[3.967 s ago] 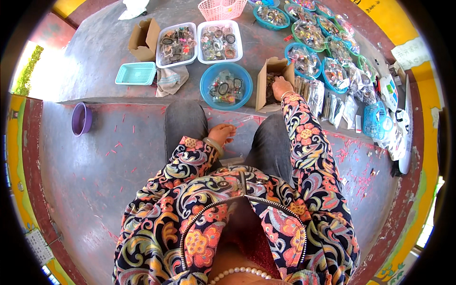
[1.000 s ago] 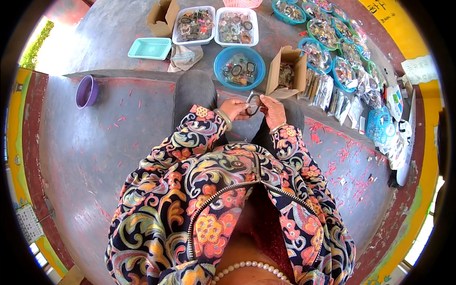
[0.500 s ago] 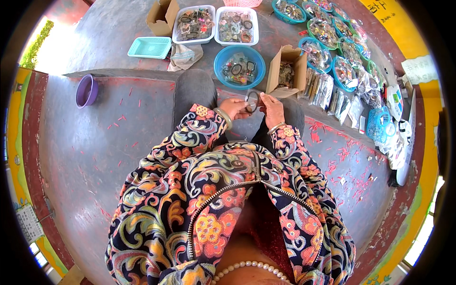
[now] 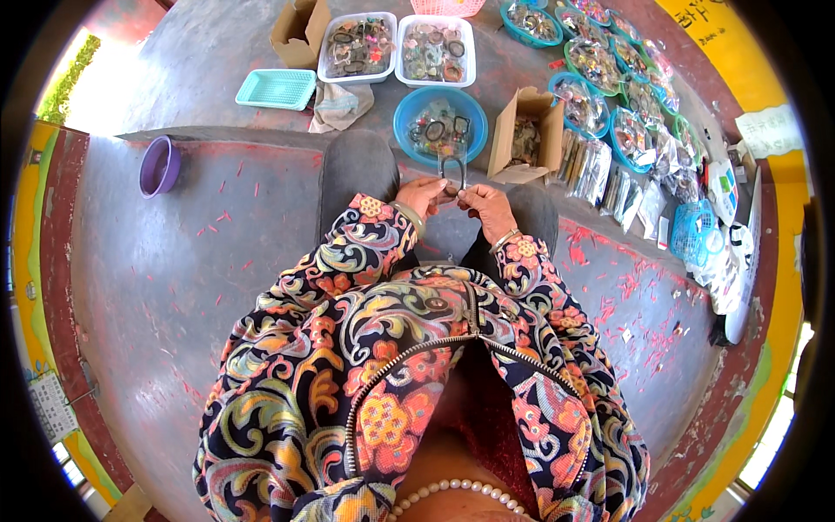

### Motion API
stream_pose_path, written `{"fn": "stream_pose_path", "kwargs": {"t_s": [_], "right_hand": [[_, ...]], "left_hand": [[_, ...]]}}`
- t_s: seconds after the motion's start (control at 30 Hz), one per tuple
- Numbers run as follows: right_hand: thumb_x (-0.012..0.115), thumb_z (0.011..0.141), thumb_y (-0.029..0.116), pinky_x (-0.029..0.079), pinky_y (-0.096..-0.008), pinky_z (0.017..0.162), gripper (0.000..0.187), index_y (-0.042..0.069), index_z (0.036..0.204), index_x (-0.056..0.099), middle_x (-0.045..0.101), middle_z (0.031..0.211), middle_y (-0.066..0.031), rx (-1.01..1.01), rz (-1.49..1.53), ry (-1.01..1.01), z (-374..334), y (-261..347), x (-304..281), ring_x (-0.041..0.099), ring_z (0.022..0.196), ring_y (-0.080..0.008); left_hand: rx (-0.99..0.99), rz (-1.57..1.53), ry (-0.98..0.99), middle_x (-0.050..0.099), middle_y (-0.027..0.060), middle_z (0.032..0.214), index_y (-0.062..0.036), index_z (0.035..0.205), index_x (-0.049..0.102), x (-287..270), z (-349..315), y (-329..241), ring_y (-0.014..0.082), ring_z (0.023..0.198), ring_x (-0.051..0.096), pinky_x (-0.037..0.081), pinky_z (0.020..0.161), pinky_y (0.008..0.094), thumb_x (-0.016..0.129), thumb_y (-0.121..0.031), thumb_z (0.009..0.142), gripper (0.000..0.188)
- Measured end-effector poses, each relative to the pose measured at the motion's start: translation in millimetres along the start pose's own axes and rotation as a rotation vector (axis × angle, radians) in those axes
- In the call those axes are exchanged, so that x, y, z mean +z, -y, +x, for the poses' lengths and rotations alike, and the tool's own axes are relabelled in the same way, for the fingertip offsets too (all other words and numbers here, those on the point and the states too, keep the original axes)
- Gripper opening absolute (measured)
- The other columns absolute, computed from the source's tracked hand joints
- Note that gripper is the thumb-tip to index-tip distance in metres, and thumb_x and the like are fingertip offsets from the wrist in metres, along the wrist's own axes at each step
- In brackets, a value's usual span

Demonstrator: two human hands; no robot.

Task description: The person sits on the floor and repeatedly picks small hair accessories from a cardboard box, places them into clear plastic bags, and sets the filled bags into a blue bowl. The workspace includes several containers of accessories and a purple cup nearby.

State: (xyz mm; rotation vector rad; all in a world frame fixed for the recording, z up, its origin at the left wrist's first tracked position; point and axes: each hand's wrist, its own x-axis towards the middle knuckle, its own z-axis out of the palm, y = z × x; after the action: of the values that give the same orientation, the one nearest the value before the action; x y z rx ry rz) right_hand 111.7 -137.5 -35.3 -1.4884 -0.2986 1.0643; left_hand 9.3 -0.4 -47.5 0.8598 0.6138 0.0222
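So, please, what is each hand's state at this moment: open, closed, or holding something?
Left hand: closed, holding a dark ring.
Right hand: closed, holding the same dark ring.

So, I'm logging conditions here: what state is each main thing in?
Left hand: fingers closed on the dark loop
Right hand: fingers closed on the dark loop
Dark loop: held in both hands
Nearer cardboard box: open, partly filled
Farther cardboard box: open
Blue bowl: partly filled
White trays: both loaded
Turquoise basket: open-topped
Cloth: crumpled
Purple basin: open-topped
Jacket: partly unzipped
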Motion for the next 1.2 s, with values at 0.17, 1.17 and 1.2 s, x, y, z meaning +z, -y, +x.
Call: {"fn": "stream_pose_path", "kwargs": {"t_s": [0.17,1.17,1.2], "right_hand": [[0.061,0.075,0.020,0.036,-0.0192,0.054,0.014,0.006,0.076,0.057,0.058,0.068,-0.0010,0.052,0.069,-0.033,-2.0,6.8,4.3,0.052,0.062,-0.0073],[0.048,0.082,0.019,0.043,-0.0188,0.056,0.020,0.002,0.092,0.053,0.057,0.079,-0.0068,0.235,0.123,-0.001,80.0,22.0,-14.2,0.055,0.068,-0.0121],[0.048,0.082,0.018,0.043,-0.0196,0.055,0.020,0.002,0.091,0.053,0.057,0.079,-0.0069,0.210,0.112,-0.001,64.9,30.3,-19.0,0.055,0.067,-0.0123]], "left_hand": [[-0.053,0.045,-0.047,0.059,0.0029,0.087,-0.0065,0.095,0.055,0.8,-1.2,-0.3,0.0086,0.079,0.054,0.033,0.052,0.0201,0.052,-0.027,0.080,0.025],[-0.070,0.061,-0.225,0.055,0.0055,0.100,-0.0075,0.102,0.054,17.1,-7.8,7.2,0.0158,0.095,0.049,0.037,0.066,0.0285,0.048,-0.026,0.080,0.029],[-0.082,0.028,-0.231,0.056,0.0050,0.099,-0.0075,0.100,0.055,15.7,-6.3,8.9,0.0153,0.093,0.050,0.037,0.066,0.0278,0.049,-0.026,0.080,0.028]]}}
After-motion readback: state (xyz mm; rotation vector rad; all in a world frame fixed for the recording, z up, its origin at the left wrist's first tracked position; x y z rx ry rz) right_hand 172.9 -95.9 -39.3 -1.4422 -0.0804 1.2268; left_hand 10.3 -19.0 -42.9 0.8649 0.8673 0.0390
